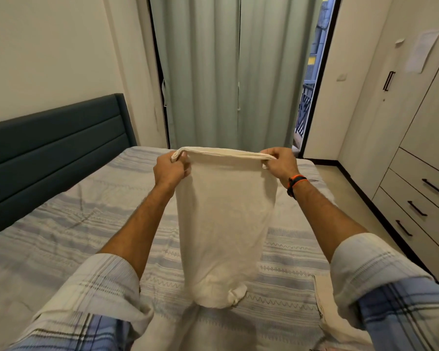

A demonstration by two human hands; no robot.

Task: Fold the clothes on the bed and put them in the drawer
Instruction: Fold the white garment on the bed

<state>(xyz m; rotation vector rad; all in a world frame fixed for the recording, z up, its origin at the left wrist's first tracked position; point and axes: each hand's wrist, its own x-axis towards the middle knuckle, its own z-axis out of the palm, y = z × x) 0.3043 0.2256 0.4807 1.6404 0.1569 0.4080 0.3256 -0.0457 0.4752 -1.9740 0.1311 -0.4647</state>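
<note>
Fingers of left hand (169, 171) and right hand (280, 162) curled round top edge of cream garment (223, 219), hanging above striped bed (61, 224), hem possibly touching it, 3 drawers (421, 206) right.

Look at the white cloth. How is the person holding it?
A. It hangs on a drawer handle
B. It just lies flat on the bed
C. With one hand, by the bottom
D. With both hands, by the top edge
D: the left hand and the right hand each grip an end of the top edge of the white cloth, which hangs down over the bed.
</note>
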